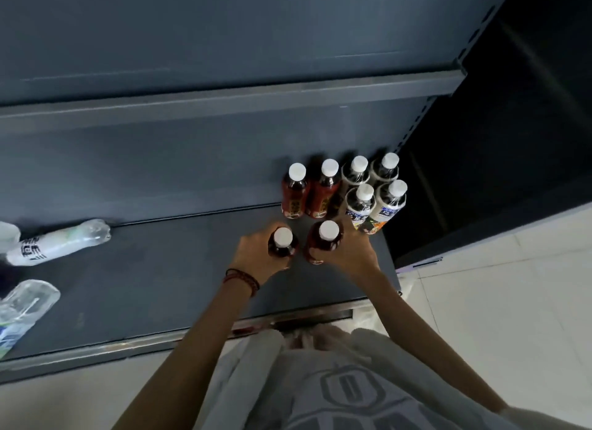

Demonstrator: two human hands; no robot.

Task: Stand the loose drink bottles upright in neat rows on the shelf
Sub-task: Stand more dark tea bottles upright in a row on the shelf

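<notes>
My left hand (254, 256) grips a dark drink bottle with a white cap (283, 245), held upright on the grey shelf (160, 279). Beside it my right hand (349, 253) grips a second red-labelled bottle (323, 242), also upright. Just behind them stand two red bottles (293, 192) (323, 191) and several white-labelled bottles (373, 192) in rows at the shelf's right end. A white bottle (61, 242) lies on its side at the left, and a clear bottle (22, 311) lies nearer the front edge.
An upper shelf board (224, 106) overhangs the back. The shelf's metal front rail (128, 343) runs along the near edge. A perforated upright (413, 131) bounds the right end, with pale floor tiles (496, 285) beyond.
</notes>
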